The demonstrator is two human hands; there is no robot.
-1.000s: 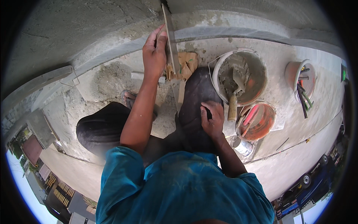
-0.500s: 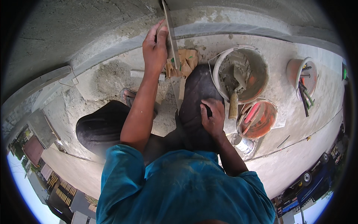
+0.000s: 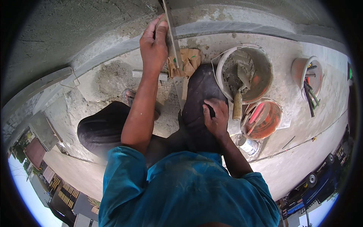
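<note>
My left hand (image 3: 154, 44) reaches up to the grey wall (image 3: 87, 26), its fingers closed around the back of a plastering float (image 3: 172, 36). The float shows nearly edge-on as a long thin board, upright beside the wall, and its grip is mostly hidden by my fingers. On my right thigh rests my right hand (image 3: 217, 118), fingers loosely bent, thumb apart, holding nothing. Right of that knee stands a bucket (image 3: 269, 81) with wet mortar (image 3: 230, 75) inside. A trowel (image 3: 238, 102) leans in it, blade in the mortar, wooden handle over the rim toward me.
A second bucket (image 3: 275, 123), orange inside, holds a red-handled tool (image 3: 257, 113). Beside it stands a small tin (image 3: 248, 145). Farther right, another bucket (image 3: 298, 70) contains several tools. Crumpled brown paper (image 3: 189, 62) and a pale strip (image 3: 138, 74) lie near the wall's foot.
My left hand has shifted slightly up and to the left with the float. My right hand stays on the thigh, and the buckets keep their places.
</note>
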